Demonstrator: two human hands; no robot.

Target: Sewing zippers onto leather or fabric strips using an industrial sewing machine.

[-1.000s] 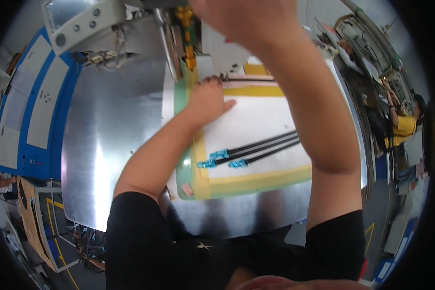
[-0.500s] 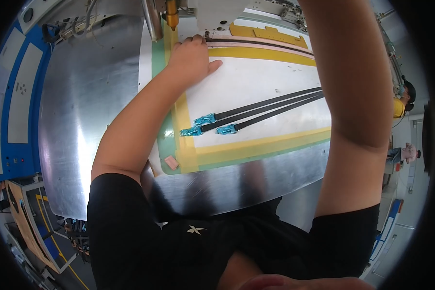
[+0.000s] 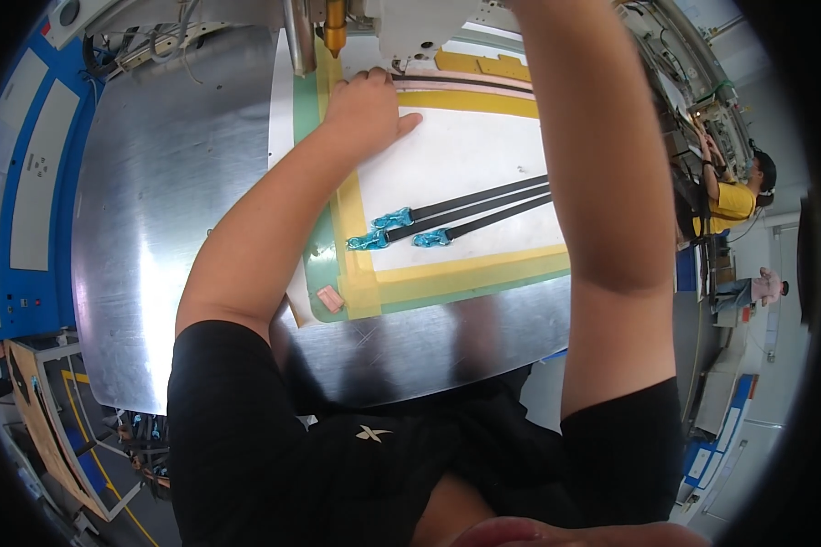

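Note:
My left hand (image 3: 367, 111) rests at the far side of the work board, beneath the machine head (image 3: 420, 27). Its fingers curl down over the left end of a black strap (image 3: 456, 85), which lies between pink strips; the thumb sticks out to the right and the fingertips are hidden. My right forearm stretches up and out past the top edge, so that hand is out of sight. Nearer to me on the white board (image 3: 465, 150) lie several black straps (image 3: 470, 198) with blue-wrapped ends (image 3: 394, 218). My right arm covers their other ends.
A brass-coloured nozzle (image 3: 336, 32) and a metal post (image 3: 299, 36) stand just beyond my left hand. A pink block (image 3: 330, 298) lies at the board's near left corner. Shiny metal table (image 3: 182, 182) surrounds the board. A person in yellow (image 3: 730, 202) works at far right.
My right arm has swung left across the board, hiding more of the straps and uncovering the person in yellow. My left hand stays at the strap's end.

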